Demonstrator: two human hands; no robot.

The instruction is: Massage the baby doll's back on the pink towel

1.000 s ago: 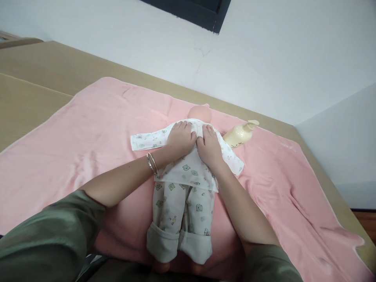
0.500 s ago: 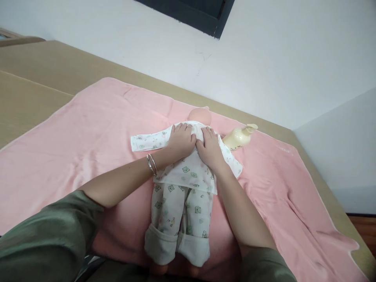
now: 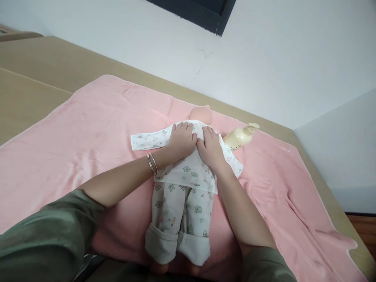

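Observation:
A doll (image 3: 200, 114) lies on a pink blanket (image 3: 108, 102), its head toward the wall. It wears a white long-sleeved top (image 3: 190, 172) with a small green and pink print and matching trousers (image 3: 173, 203) with turned-up cuffs. My left hand (image 3: 182, 140) rests flat on the upper chest of the top, fingers spread, a silver bracelet on the wrist. Beside it, my right hand (image 3: 211, 149) lies on the other side of the chest with its fingers apart. The two thumbs nearly meet in the middle. Neither hand grips anything.
A pale yellow pump bottle (image 3: 241, 137) lies on the blanket right of the doll's shoulder. The blanket covers much of a wooden table (image 3: 32, 82). Behind the table rises a white wall (image 3: 264, 58) with a dark frame (image 3: 202, 15) at the top.

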